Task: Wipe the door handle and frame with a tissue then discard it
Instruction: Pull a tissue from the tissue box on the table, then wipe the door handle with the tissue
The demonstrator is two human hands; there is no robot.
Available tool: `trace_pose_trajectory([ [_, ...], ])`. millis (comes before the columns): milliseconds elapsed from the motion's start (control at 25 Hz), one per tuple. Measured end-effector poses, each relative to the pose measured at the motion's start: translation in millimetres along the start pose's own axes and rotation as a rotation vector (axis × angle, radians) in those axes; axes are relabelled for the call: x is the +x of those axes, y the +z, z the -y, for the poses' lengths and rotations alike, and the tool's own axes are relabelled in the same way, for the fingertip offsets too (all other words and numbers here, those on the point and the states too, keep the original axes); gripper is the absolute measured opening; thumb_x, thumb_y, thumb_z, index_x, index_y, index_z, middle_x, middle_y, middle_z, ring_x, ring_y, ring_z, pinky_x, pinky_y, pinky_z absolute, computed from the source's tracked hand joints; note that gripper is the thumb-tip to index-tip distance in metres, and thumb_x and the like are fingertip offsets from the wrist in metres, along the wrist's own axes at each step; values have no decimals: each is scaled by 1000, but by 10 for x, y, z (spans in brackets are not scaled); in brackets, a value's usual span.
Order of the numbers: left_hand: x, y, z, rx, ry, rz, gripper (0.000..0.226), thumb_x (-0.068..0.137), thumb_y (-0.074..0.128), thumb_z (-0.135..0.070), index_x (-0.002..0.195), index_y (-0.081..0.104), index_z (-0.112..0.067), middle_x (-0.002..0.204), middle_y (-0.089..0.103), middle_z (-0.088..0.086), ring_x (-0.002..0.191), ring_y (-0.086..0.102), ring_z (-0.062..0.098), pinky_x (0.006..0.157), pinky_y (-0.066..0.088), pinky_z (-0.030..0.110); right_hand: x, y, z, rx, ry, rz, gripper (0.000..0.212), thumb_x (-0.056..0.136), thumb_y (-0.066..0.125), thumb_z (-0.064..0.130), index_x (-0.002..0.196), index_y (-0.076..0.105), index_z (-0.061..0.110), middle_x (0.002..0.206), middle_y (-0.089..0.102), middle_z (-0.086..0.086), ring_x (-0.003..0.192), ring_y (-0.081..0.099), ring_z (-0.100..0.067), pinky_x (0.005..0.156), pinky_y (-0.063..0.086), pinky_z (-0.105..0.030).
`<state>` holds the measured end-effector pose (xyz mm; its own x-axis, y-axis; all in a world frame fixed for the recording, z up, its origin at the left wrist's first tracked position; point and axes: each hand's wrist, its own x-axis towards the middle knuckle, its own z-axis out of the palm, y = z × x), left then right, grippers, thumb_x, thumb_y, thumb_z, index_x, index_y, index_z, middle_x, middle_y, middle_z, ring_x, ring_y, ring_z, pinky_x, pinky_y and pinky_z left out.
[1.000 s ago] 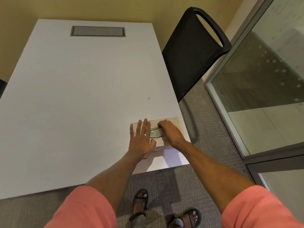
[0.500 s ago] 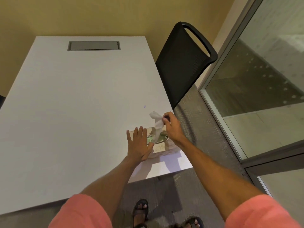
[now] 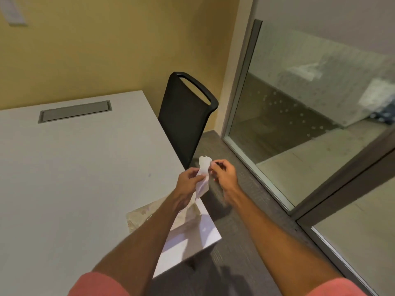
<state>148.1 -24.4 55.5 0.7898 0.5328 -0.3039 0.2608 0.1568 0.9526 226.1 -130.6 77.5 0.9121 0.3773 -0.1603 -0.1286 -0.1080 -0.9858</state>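
A white tissue (image 3: 203, 176) hangs in the air above the table's near right corner, held between both hands. My left hand (image 3: 189, 180) grips its lower part and my right hand (image 3: 223, 173) pinches its top edge. The patterned tissue box (image 3: 141, 216) sits on the white table (image 3: 74, 178) below my left forearm, which hides part of it. A dark door frame (image 3: 350, 171) with glass panels runs along the right side. No door handle is in view.
A black mesh chair (image 3: 183, 116) stands at the table's right edge, just beyond my hands. A grey cable hatch (image 3: 74, 111) is set into the far tabletop. Grey carpet (image 3: 241, 227) lies between the table and the glass wall (image 3: 310, 99).
My right hand pulled the tissue fully out of the box and lifted it. My left hand left the box top and took hold of the tissue. The view tilted up and right.
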Motion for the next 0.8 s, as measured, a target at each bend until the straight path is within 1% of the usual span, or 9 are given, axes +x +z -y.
trace_pose_trajectory([
  [120, 68, 488, -176, -109, -29, 106, 6, 95, 61, -16, 98, 61, -21, 100, 66, 2, 87, 64, 17, 57, 54, 19, 91, -523, 44, 84, 163, -71, 11, 100, 48, 20, 106, 53, 12, 89, 63, -9, 72, 59, -17, 57, 46, -25],
  [200, 118, 886, -256, -133, -41, 161, 8, 96, 58, -13, 99, 60, -20, 103, 65, 4, 89, 63, 20, 58, 56, 24, 144, -925, 48, 184, 269, -58, 18, 103, 43, 30, 99, 51, 14, 83, 61, -9, 69, 57, -20, 57, 43, -27],
  [280, 155, 1315, -333, -126, -59, 193, 10, 96, 56, -7, 101, 60, -15, 107, 64, 9, 89, 61, 24, 62, 55, 30, 204, -1346, 62, 251, 308, -31, 24, 102, 44, 34, 102, 54, 12, 89, 64, -12, 74, 59, -24, 63, 45, -30],
  [440, 223, 2252, -528, -74, -15, 191, 18, 91, 60, 1, 98, 60, -16, 101, 66, 10, 78, 63, 20, 63, 57, 35, 354, -2247, 133, 307, 195, -132, 20, 95, 59, 14, 114, 56, 9, 95, 68, -16, 72, 64, -22, 62, 53, -31],
  [560, 264, 2870, -633, -32, 76, 220, 43, 89, 64, 4, 122, 47, -18, 95, 71, 12, 82, 69, 24, 73, 59, 44, 454, -2908, 176, 274, 92, -166, 28, 90, 64, 4, 116, 59, 12, 92, 68, -19, 77, 65, -26, 68, 54, -32],
  [640, 289, 3260, -668, 45, 180, 306, 66, 86, 66, 8, 135, 37, -27, 94, 69, 20, 85, 69, 29, 76, 59, 45, 514, -3362, 196, 203, 28, -172, 33, 86, 65, -4, 118, 61, 4, 89, 67, -16, 77, 64, -25, 70, 53, -32],
  [680, 315, 3428, -678, 115, 244, 333, 70, 84, 67, 9, 138, 40, -25, 92, 68, 23, 83, 67, 30, 75, 58, 45, 541, -3558, 206, 133, 7, -188, 32, 85, 65, -8, 116, 62, -1, 86, 67, -14, 75, 63, -21, 68, 52, -28],
  [720, 347, 3593, -703, 191, 305, 342, 65, 81, 69, 10, 135, 48, -19, 88, 67, 23, 80, 66, 28, 73, 57, 41, 569, -3747, 218, 57, -13, -215, 29, 84, 65, -10, 112, 63, -5, 83, 66, -11, 72, 62, -17, 63, 51, -22],
  [800, 440, 3910, -755, 376, 421, 318, 39, 78, 75, 3, 114, 67, -9, 80, 66, 10, 73, 62, 18, 65, 52, 23, 627, -4074, 245, -37, -47, -279, 17, 82, 67, -9, 99, 66, -4, 78, 64, -7, 68, 58, -12, 55, 47, -13],
])
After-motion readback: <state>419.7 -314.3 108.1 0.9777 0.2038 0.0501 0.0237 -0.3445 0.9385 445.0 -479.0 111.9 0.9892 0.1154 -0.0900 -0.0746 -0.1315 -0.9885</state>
